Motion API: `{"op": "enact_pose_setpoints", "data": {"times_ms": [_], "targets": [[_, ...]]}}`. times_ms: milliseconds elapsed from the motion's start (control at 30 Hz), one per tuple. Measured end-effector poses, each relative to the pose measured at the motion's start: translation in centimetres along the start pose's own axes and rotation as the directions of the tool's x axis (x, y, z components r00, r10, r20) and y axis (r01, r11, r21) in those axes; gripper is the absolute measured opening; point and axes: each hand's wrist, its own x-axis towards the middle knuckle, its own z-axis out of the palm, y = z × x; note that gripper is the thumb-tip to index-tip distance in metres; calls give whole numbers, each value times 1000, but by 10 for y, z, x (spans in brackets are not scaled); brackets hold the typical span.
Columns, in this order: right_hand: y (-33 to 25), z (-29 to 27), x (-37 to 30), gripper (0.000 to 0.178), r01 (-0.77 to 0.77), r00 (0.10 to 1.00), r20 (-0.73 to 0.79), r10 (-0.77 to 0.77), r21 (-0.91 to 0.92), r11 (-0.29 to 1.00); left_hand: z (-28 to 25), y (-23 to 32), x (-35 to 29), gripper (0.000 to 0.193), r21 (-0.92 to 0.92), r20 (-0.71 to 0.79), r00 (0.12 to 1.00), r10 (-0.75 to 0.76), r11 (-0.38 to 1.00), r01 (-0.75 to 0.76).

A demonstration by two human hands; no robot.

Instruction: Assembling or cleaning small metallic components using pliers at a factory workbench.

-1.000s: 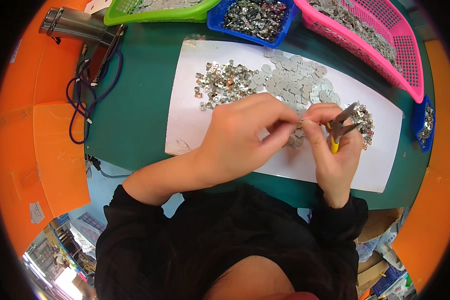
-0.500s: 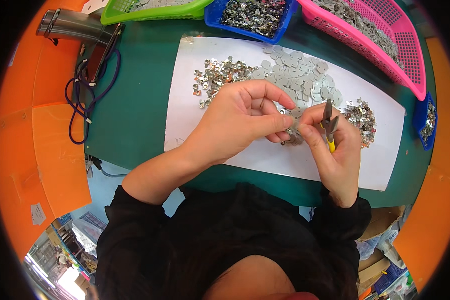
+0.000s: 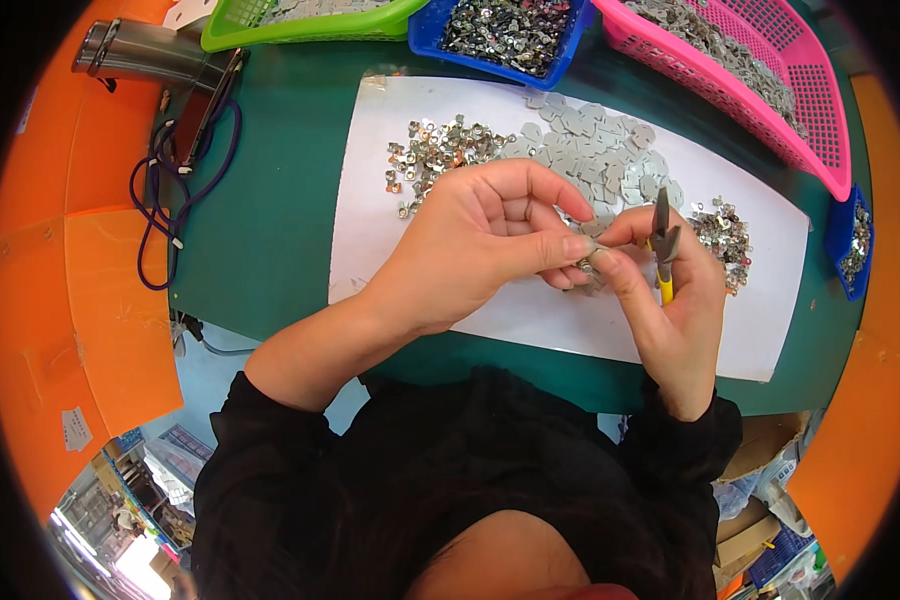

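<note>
Over the white sheet (image 3: pixel 410 290), both hands meet at the fingertips around a small grey flat piece (image 3: pixel 594 257), mostly covered by fingers. My left hand (image 3: pixel 500 225) pinches it between thumb and index finger, the other fingers curled below. My right hand (image 3: pixel 670 300) pinches it from the other side with thumb and index finger. Pliers (image 3: pixel 664 240) with dark jaws and yellow handles are also tucked in my right hand, jaws pointing away from me. Under the fingertips lie a few pieces I cannot make out.
Grey flat plates (image 3: pixel 595 150) spread beyond my hands. Small metal clips (image 3: pixel 435 155) are heaped left, more metal parts (image 3: pixel 727 240) right. A green basket (image 3: pixel 315 35), blue bin (image 3: pixel 495 65) and pink basket (image 3: pixel 730 100) line the far edge. A cable (image 3: pixel 155 200) lies left.
My right hand has turned slightly and the pliers with it; their jaws now look closer together. The left hand stays almost in place, fingertips still on the small piece.
</note>
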Motion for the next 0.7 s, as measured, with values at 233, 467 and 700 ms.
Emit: {"op": "enact_pose_setpoints", "data": {"times_ms": [233,467,700], "targets": [[1,-6,-1,9,60,997,43,-59,-45,997,3,8,0,13,187,68,998,19,982,-32],[-4,-6,-4,8,63,996,62,-57,-102,993,2,9,0,14,456,168,985,-42,889,-40],[-10,-6,-4,8,-20,991,134,25,-37,999,-2,11,0,21,353,200,977,-77,936,2]]}}
